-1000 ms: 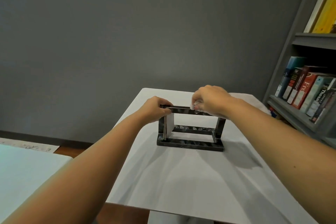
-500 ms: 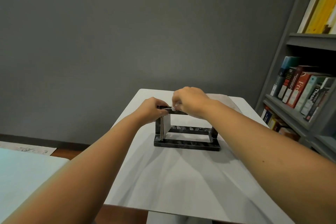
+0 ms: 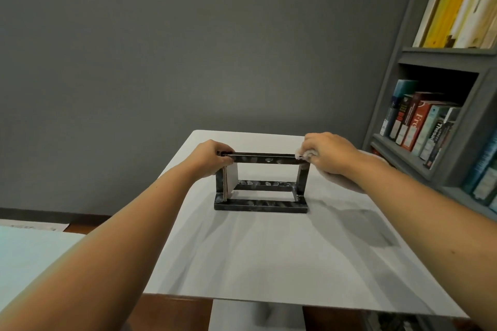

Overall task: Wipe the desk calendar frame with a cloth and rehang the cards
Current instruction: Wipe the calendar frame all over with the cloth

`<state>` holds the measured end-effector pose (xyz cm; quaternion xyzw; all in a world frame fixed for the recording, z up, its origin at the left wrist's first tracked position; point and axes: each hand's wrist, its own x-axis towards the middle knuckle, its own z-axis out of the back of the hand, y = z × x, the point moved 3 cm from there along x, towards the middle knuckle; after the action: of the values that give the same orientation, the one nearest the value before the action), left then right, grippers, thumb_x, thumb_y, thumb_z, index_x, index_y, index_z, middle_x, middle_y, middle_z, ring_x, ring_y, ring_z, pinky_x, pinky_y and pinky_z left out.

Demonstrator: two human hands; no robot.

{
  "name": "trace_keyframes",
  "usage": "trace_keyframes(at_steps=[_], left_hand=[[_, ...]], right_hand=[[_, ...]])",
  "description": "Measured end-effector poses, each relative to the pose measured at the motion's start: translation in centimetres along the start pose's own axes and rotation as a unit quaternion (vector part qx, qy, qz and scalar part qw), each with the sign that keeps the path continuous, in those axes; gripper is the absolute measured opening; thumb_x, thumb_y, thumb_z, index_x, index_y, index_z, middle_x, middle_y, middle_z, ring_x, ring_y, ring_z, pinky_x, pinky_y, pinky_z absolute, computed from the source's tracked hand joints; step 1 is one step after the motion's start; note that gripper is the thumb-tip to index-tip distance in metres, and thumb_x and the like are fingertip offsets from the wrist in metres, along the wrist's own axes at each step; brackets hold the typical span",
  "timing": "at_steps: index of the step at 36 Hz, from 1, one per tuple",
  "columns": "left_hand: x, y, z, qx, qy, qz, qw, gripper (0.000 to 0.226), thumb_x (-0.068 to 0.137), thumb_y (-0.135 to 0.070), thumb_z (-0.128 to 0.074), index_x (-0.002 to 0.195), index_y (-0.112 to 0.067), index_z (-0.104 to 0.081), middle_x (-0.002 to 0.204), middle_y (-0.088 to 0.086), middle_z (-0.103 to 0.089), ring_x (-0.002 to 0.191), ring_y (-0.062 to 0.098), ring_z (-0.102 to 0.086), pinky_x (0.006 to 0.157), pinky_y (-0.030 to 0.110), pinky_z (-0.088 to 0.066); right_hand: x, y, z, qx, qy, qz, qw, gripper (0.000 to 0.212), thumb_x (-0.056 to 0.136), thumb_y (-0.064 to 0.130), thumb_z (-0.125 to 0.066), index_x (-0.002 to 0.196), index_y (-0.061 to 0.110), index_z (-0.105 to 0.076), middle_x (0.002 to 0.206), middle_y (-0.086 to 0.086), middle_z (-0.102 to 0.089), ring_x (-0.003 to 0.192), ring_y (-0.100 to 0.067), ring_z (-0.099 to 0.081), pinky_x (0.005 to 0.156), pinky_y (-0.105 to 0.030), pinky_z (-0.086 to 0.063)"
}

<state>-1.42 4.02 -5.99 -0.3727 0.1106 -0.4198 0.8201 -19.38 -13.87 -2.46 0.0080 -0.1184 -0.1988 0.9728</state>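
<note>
**Hand positions.** The fingers of the left hand are curled round the left end of the top bar of the dark, mottled metal desk calendar frame. This hand grips the bar firmly. The fingers of the right hand are also curled. They pinch a crumpled white cloth against the right end of the same bar, at the corner above the right upright. A further fold of the cloth shows below the right wrist.

**Position of the frame.** The frame stands upright between the two hands, one hand at each end of its top bar. Its rectangular base rests flat on the white table, in the far half of the tabletop.

**Position of the cards.** A stack of pale rectangular cards hangs from the left end of the top bar, directly below the left hand and just inside the left upright. The stack is turned edge-on to the camera. Its lower edge lies close to the base; contact cannot be confirmed.

**Surroundings.** A grey bookshelf holding upright books stands to the right of the table. A plain grey wall lies behind it. A second pale surface sits at the lower left, apart from the table.
</note>
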Motion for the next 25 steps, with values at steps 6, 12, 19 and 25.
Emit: trace_keyframes(at_steps=[6, 12, 19, 25], left_hand=[[0.0, -0.1, 0.0, 0.006, 0.001, -0.001, 1.000, 0.019, 0.090, -0.012, -0.056, 0.104, -0.013, -0.068, 0.089, 0.013, -0.061, 0.074, 0.025, -0.054, 0.080, 0.045, -0.055], [-0.1, -0.3, 0.0, 0.027, -0.002, -0.002, 1.000, 0.011, 0.089, -0.012, -0.057, 0.093, -0.013, -0.068, 0.080, 0.008, -0.059, 0.072, 0.023, -0.053, 0.076, 0.039, -0.054], [-0.3, -0.7, 0.0, 0.047, 0.007, -0.014, 0.999, 0.015, 0.092, -0.013, -0.055, 0.097, -0.004, -0.066, 0.069, 0.001, -0.054, 0.058, 0.011, -0.044, 0.057, 0.022, -0.042], [0.1, -0.9, 0.2, 0.053, 0.026, -0.024, 0.998, 0.022, 0.091, -0.007, -0.053, 0.108, -0.008, -0.067, 0.087, 0.011, -0.060, 0.071, 0.022, -0.051, 0.073, 0.035, -0.052]], right_hand=[[1.5, 1.3, 2.5, -0.036, -0.039, -0.027, 0.998, 0.025, 0.085, 0.010, -0.051, 0.095, 0.023, -0.070, 0.108, 0.002, -0.067, 0.104, -0.025, -0.059, 0.077, -0.028, -0.041], [2.9, 9.9, 0.0, 0.034, -0.077, 0.139, 0.987, 0.021, 0.089, 0.013, -0.055, 0.099, 0.023, -0.070, 0.102, 0.006, -0.060, 0.092, -0.022, -0.058, 0.076, -0.035, -0.045], [3.5, 12.2, -2.6, 0.005, -0.073, 0.184, 0.980, 0.020, 0.092, 0.015, -0.053, 0.103, 0.019, -0.070, 0.096, -0.002, -0.054, 0.084, -0.025, -0.054, 0.063, -0.033, -0.036], [2.5, 9.7, -2.3, -0.007, -0.072, 0.160, 0.985, 0.021, 0.090, 0.015, -0.052, 0.088, 0.022, -0.072, 0.091, 0.001, -0.056, 0.081, -0.021, -0.057, 0.053, -0.026, -0.025]])
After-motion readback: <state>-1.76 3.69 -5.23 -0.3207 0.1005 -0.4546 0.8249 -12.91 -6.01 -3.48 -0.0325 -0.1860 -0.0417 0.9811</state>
